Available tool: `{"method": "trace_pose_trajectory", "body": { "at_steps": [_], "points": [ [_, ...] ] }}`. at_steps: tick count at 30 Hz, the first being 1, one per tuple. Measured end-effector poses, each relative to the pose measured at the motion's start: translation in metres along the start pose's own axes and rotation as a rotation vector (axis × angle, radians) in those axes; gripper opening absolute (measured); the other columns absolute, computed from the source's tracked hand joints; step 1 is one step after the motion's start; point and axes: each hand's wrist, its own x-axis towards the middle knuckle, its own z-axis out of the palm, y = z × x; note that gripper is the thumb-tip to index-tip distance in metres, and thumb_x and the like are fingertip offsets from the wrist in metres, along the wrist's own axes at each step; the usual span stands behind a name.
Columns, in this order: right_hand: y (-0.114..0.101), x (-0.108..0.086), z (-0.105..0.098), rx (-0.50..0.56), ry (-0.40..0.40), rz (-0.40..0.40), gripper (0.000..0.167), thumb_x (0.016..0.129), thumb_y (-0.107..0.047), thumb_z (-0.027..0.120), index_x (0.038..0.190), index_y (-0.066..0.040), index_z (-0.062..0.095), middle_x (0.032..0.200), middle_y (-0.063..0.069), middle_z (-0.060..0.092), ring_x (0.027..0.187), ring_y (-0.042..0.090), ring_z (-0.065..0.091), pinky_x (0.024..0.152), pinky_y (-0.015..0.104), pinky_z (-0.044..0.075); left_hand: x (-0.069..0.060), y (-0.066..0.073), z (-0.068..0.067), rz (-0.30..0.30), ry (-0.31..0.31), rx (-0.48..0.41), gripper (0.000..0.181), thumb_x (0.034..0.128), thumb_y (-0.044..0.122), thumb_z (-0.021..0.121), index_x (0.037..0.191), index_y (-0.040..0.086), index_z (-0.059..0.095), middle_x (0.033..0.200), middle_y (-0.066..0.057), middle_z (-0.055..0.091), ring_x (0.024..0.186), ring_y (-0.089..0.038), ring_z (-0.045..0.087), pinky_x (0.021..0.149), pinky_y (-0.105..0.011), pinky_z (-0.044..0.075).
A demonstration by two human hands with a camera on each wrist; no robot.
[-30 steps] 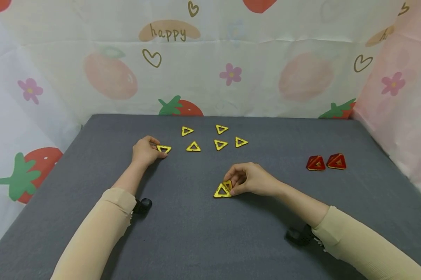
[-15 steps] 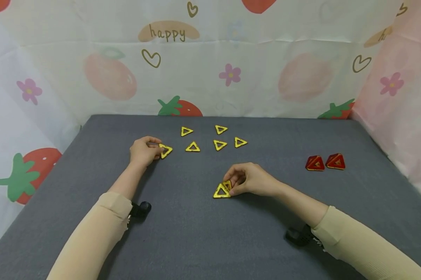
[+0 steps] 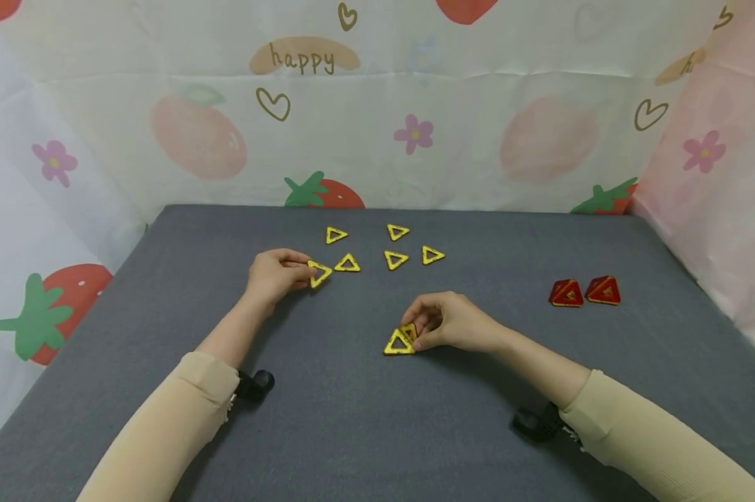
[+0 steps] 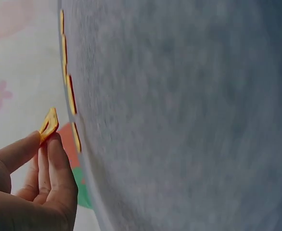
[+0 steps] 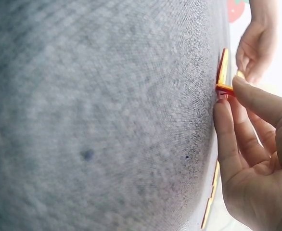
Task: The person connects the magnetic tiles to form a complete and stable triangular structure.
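Note:
My left hand (image 3: 277,275) pinches a yellow triangular magnetic tile (image 4: 52,122) between thumb and fingertips, raised off the table in the left wrist view. My right hand (image 3: 455,323) pinches a second yellow triangular tile (image 3: 408,328) near the middle of the table. Against that one stands another yellow triangular tile (image 3: 399,351), edges meeting at an angle; fingers partly hide the join. In the right wrist view the right fingertips (image 5: 224,108) rest close to the cloth.
Several loose yellow triangular tiles lie flat toward the back, one (image 3: 347,269) right beside the left hand's tile. Two red pyramids (image 3: 566,293) stand at the right. Grey cloth covers the table (image 3: 327,432); a patterned curtain (image 3: 465,90) closes off the back.
My left hand has lifted its yellow tile, turned it and brought it to the right, near the loose tiles. The right hand and its two tiles have stayed put.

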Motion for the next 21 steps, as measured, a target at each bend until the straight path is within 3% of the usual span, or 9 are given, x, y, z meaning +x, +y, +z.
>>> {"method": "trace_pose_trajectory", "body": {
  "at_steps": [13, 21],
  "points": [
    [0.0, -0.001, 0.0, 0.004, 0.002, 0.004, 0.033, 0.08, -0.004, 0.08, 0.111, -0.009, 0.068, 0.095, 0.011, 0.071, 0.085, 0.019, 0.068, 0.075, 0.028, 0.059, -0.022, 0.011, 0.034, 0.019, -0.147, -0.069, 0.029, 0.09, 0.008, 0.071, 0.116, -0.001, 0.063, 0.095, -0.006, 0.069, 0.071, -0.008, 0.069, 0.077, -0.032, 0.061],
    [0.001, 0.001, 0.0, 0.0, 0.006, 0.012, 0.032, 0.08, -0.005, 0.08, 0.11, -0.01, 0.069, 0.093, 0.01, 0.071, 0.085, 0.019, 0.068, 0.074, 0.028, 0.059, -0.038, 0.015, 0.054, 0.067, -0.223, -0.023, 0.021, 0.0882, 0.007, 0.072, 0.107, 0.0, 0.065, 0.095, -0.013, 0.072, 0.071, -0.011, 0.07, 0.074, -0.032, 0.061]
  ]
}}
